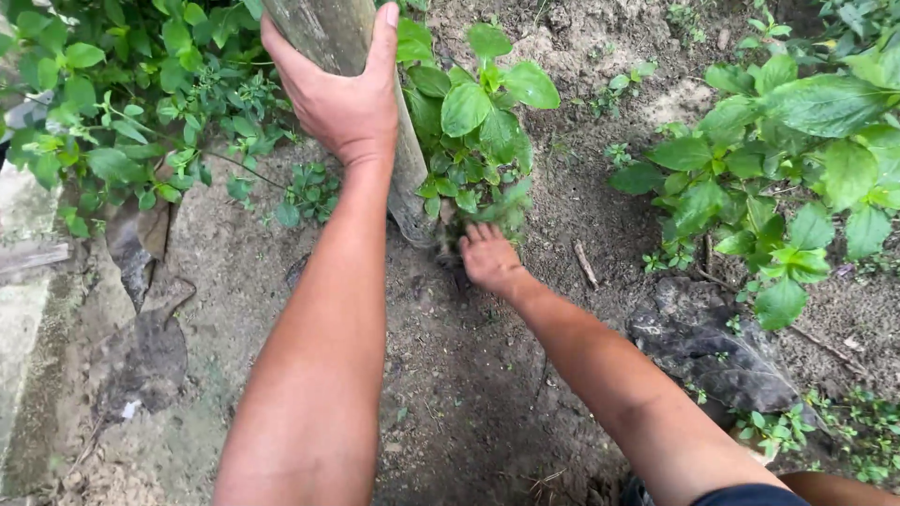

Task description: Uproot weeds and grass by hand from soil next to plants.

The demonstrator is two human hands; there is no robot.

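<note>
Bare brown soil fills most of the ground, damp and crumbly, with leafy green weeds banked along the upper left and another patch on the right. A wooden post rises out of the earth near the middle. Its long axis runs from its foot in the soil, just below centre, up and to the left toward the top edge, so it leans slightly that way as seen from above. A low broad-leaved plant grows right against its right side. A dark flat stone lies in the dirt to the lower right, well apart from the post.

The left hand is wrapped over the post high up, thumb on the right side and fingers curled round the left, clamped on the wood. The right hand is down at the base of the post, palm to the ground, touching the soil just beside the plant's stems. Its fingers lie close together and reach in under the leaves; whether they grip anything there I cannot tell. A thin twig lies on the soil just right of that hand.
</note>
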